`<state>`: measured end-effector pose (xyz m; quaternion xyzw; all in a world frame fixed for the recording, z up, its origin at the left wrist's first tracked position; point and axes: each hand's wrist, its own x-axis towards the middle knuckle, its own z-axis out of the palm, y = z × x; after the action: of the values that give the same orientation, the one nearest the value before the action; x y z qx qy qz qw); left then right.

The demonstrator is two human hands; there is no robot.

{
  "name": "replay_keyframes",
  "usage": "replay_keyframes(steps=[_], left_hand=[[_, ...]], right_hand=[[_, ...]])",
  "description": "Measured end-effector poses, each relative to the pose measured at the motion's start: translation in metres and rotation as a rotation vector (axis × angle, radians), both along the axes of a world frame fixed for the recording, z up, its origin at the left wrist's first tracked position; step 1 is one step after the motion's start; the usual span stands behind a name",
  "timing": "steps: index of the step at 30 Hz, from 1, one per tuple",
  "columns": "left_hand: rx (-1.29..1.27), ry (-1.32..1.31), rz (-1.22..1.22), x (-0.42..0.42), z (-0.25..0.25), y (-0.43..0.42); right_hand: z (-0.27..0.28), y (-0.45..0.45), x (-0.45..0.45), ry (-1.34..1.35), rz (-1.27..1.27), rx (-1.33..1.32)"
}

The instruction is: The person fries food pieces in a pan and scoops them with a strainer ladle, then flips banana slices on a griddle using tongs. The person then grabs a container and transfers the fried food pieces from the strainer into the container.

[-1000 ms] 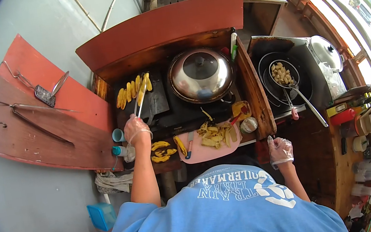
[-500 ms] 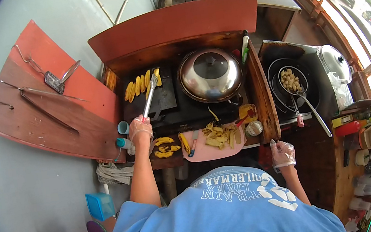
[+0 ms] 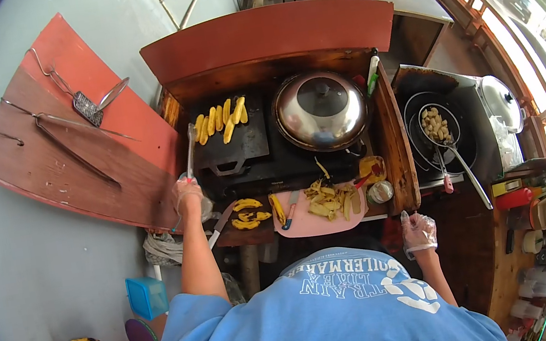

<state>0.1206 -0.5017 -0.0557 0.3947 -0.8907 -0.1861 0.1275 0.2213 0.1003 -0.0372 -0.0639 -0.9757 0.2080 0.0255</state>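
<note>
My left hand, in a clear plastic glove, is closed around metal tongs. The tongs point away from me along the left edge of the black griddle plate, beside a row of peeled bananas. One banana sits lower than its neighbours. Also gloved, my right hand is loosely curled near the front right corner of the wooden stove frame, with nothing visible in it. Close to my left wrist lies a knife, next to unpeeled bananas.
A lidded wok stands right of the griddle. The pink cutting board bears banana peels and a blue-handled knife. Farther right, a strainer of pale pieces rests over a dark pan. Utensils hang on the red-brown left panel.
My left hand and the tongs have moved left, from the right end of the banana row to its left side. One banana has shifted toward me. My right hand stays about where it was.
</note>
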Motion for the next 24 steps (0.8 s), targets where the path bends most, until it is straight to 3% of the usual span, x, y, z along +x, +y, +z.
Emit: replay_keyframes(steps=[1,5,7,9,10,12,14,15,17,20,21,24], left_hand=[[-0.078,-0.093,-0.033,0.001,0.001,0.0],[-0.143,-0.057,-0.047,0.013,-0.027,-0.019],[0.057,0.107,-0.072,0.031,-0.044,-0.028],[0.824,0.319,0.114,0.059,-0.016,0.004],[0.988,0.436,0.094,0.073,0.002,0.019],[0.962,0.39,0.031,0.09,0.037,0.033],[0.689,0.653,-0.352,0.086,0.037,0.017],[0.254,0.477,-0.42,0.085,0.078,0.012],[-0.412,0.189,-0.293,0.077,0.167,0.019],[-1.06,0.253,-0.35,0.06,0.27,-0.008],[-1.247,0.369,-0.388,0.055,0.296,-0.018],[-1.377,0.478,-0.506,0.057,0.37,-0.029]], right_hand=[[0.0,-0.002,-0.001,-0.024,0.005,-0.003],[0.003,-0.015,-0.006,-0.031,0.014,-0.013],[-0.001,-0.02,-0.007,-0.016,0.02,-0.011],[-0.004,-0.023,-0.006,0.005,0.025,-0.012],[-0.006,-0.023,-0.004,0.014,0.066,0.014],[-0.01,-0.031,-0.008,0.048,0.136,0.023],[-0.011,-0.04,-0.006,-0.044,0.046,-0.039],[-0.015,-0.044,-0.006,-0.032,0.061,-0.027],[-0.009,-0.058,-0.011,-0.033,0.095,-0.006],[-0.003,-0.074,-0.022,-0.052,0.114,-0.053],[-0.006,-0.077,-0.026,-0.004,0.132,-0.087],[-0.006,-0.086,-0.037,0.026,0.181,-0.044]])
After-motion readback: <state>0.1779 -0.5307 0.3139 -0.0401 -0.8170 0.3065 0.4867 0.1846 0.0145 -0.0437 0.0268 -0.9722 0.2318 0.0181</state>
